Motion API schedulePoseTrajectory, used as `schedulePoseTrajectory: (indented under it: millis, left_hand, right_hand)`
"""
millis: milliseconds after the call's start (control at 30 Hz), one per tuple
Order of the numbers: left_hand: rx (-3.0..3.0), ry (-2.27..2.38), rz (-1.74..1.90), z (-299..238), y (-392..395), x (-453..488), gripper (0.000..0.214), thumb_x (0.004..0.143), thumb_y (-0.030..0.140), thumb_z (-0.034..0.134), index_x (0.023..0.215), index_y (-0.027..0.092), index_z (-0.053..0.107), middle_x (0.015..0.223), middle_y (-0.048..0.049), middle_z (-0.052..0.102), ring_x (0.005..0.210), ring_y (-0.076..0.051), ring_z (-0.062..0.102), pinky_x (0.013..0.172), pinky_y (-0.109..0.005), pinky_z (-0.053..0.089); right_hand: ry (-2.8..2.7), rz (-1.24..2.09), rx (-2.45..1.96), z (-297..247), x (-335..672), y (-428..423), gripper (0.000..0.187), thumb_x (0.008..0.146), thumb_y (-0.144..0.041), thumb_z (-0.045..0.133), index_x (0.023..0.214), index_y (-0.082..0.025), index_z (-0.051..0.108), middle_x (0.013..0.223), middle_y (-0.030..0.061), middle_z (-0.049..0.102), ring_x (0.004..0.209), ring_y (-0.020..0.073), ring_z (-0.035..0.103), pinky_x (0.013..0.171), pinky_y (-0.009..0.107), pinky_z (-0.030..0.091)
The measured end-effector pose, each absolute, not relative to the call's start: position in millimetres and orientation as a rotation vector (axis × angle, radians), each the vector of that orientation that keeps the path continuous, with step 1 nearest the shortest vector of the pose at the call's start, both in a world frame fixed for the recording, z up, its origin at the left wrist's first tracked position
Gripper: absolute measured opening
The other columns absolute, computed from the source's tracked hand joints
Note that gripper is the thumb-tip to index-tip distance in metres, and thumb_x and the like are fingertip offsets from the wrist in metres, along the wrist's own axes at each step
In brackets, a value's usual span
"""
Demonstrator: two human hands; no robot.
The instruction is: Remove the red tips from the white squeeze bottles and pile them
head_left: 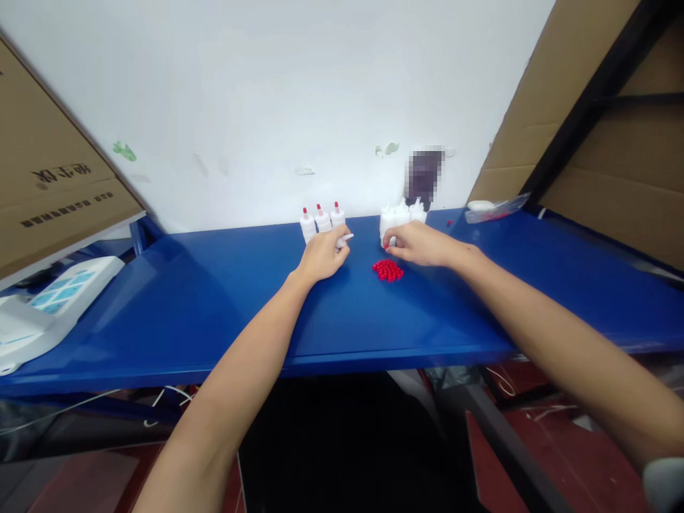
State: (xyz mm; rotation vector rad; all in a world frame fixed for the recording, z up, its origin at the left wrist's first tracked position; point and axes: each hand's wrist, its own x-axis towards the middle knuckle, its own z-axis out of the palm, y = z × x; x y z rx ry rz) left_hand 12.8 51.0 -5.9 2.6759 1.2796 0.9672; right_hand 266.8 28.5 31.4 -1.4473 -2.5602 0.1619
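My left hand (323,255) is closed around a white squeeze bottle (343,241), whose bare nozzle tilts to the right. Behind that hand, three white bottles with red tips (323,219) stand in a row, their lower parts partly covered. My right hand (412,244) pinches a small red cap (386,246) between thumb and fingertips. Just past it stands a cluster of white bottles with uncapped nozzles (392,219), partly hidden by the hand. Between and below both hands lies a pile of red caps (387,270) on the blue table (342,324).
A white device with light-blue panels (61,292) sits at the table's left end. Cardboard stands on both sides, including a printed box (64,171). A clear plastic bag (496,208) and a loose red cap (449,222) lie at the back right, near the white wall (256,107).
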Motion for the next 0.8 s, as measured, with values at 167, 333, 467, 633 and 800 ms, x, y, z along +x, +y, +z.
schedulePoseTrajectory:
  millis: [167,333,467,633,800]
  left_hand:
    - [2.68,1.291,0.955,-6.2,51.3,12.1,0.024,0.088,0.017,0.05,0.105,0.02,0.065,0.081,-0.0035,0.07,0.072,-0.02,0.062,0.067,-0.029,0.041]
    - [2.678,1.301,0.936,-5.2,49.0,12.9,0.023,0.086,0.016,0.05,0.103,0.02,0.065,0.078,-0.0033,0.069,0.07,-0.021,0.062,0.066,-0.03,0.04]
    - [2.662,1.31,0.935,-5.1,48.4,12.7,0.024,0.087,0.016,0.05,0.105,0.019,0.065,0.079,-0.0038,0.07,0.072,-0.021,0.063,0.068,-0.03,0.042]
    - [2.653,1.288,0.915,-5.4,49.1,12.5,0.027,0.086,0.016,0.05,0.108,0.019,0.066,0.083,-0.0045,0.071,0.074,-0.021,0.064,0.07,-0.03,0.044]
    - [2.65,1.27,0.916,-6.7,50.1,12.5,0.026,0.085,0.017,0.05,0.106,0.019,0.065,0.083,-0.0038,0.071,0.073,-0.021,0.063,0.069,-0.029,0.043]
  right_hand:
    - [-2.632,0.158,-1.427,31.4,265.4,29.3,0.03,0.088,-0.017,0.054,0.109,-0.014,0.075,0.082,0.0082,0.073,0.074,0.019,0.063,0.072,0.031,0.045]
    - [-2.67,0.12,-1.501,30.8,262.9,28.2,0.029,0.087,-0.017,0.055,0.107,-0.017,0.076,0.081,0.0074,0.073,0.07,0.0191,0.062,0.066,0.031,0.043]
    - [-2.665,0.126,-1.509,29.6,264.0,29.6,0.029,0.087,-0.018,0.056,0.108,-0.017,0.076,0.086,0.0081,0.074,0.073,0.0199,0.063,0.067,0.032,0.043]
    - [-2.652,0.178,-1.455,30.6,265.0,30.0,0.032,0.087,-0.016,0.054,0.111,-0.014,0.075,0.086,0.0089,0.074,0.073,0.0189,0.064,0.071,0.031,0.045]
    - [-2.663,0.235,-1.397,32.7,265.2,28.8,0.034,0.089,-0.016,0.053,0.115,-0.013,0.075,0.085,0.0083,0.074,0.073,0.0186,0.064,0.073,0.031,0.047]
